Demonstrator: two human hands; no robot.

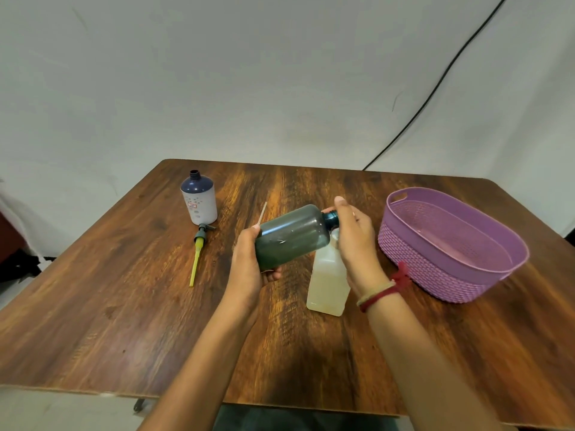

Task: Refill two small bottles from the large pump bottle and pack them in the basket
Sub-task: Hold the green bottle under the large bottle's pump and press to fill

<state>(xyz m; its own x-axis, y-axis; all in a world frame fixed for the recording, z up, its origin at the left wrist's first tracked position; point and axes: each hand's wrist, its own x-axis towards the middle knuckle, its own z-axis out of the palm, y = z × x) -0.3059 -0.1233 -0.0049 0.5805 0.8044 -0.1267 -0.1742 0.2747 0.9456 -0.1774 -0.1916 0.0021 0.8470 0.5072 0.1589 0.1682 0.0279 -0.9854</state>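
Pouring step is in hand: you hold the dark teal bottle (292, 234) tipped on its side at centre frame, neck aimed right and down. Your left hand (249, 262) grips the bottle's base, fingers wrapped under it. Your right hand (354, 237) curls round the neck, thumb raised. The clear small bottle (328, 284) stands on the table (124, 290) just below the neck, partly hidden by your right hand; it looks near full of pale liquid, though the mouth can't be seen. Whether liquid is flowing can't be told.

The blue-and-white bottle (199, 200) stands upright at upper left, neck open, well apart from your hands. The pump head (199, 244) with its yellow tube lies flat just in front of it. The purple basket (420, 262) sits at right with nothing visible in it, near the clear bottle.

Likely the first of two fills, nothing packed yet. Next move calls for you to level the teal bottle before overflow, keep the neck over the mouth, then shift to the blue-and-white one.
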